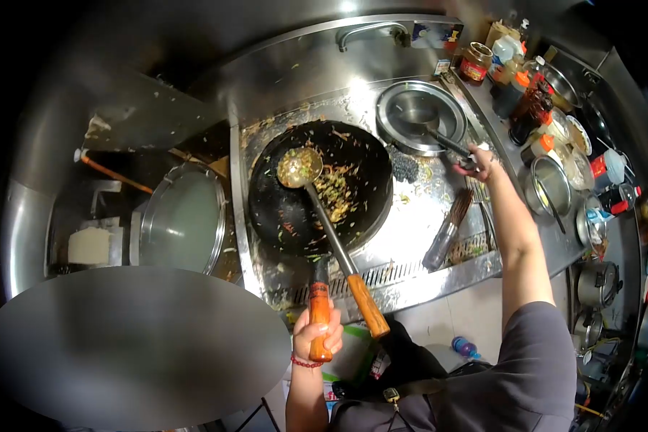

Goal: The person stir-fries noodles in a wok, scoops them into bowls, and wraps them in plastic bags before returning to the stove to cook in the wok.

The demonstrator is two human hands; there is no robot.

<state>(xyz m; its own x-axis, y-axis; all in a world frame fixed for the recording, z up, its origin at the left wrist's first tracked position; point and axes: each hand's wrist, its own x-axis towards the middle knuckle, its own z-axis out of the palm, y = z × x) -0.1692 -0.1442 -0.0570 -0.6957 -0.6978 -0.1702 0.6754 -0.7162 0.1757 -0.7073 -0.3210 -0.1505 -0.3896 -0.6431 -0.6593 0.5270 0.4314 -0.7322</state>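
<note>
Wok (270,212), black and deep, sits just ahead of the left hand (317,333), which is wrapped round the wooden handle (320,308), fingers pressed against it. Looking thick-walled and wide, it is probably heavy and stiff, with most of the weight well beyond the left hand, so a hold on the handle alone would likely strain the wrist. The round wooden grip seems the right place to take hold, as the metal may be hot; its shiny finish could turn slippery with grease. Loose chopped food (338,191) lies inside, farther from that hand, and looks soft and light enough to spill over a tipped rim. A ladle (331,234) leans across the rim untouched, its bowl far ahead of the left hand and its wooden end just to the right; long and rigid, it would probably swing or slide if the wok tilted. The right hand (480,162) is curled about the end of a scoop's dark handle (448,142); how tightly, I cannot tell. The scoop (414,114) lies ahead and to the left of that hand, within a metal basin (383,124), and likely grows front-heavy when filled. Nearer than the right hand, a brush (448,230) rests on the counter (426,205).
</note>
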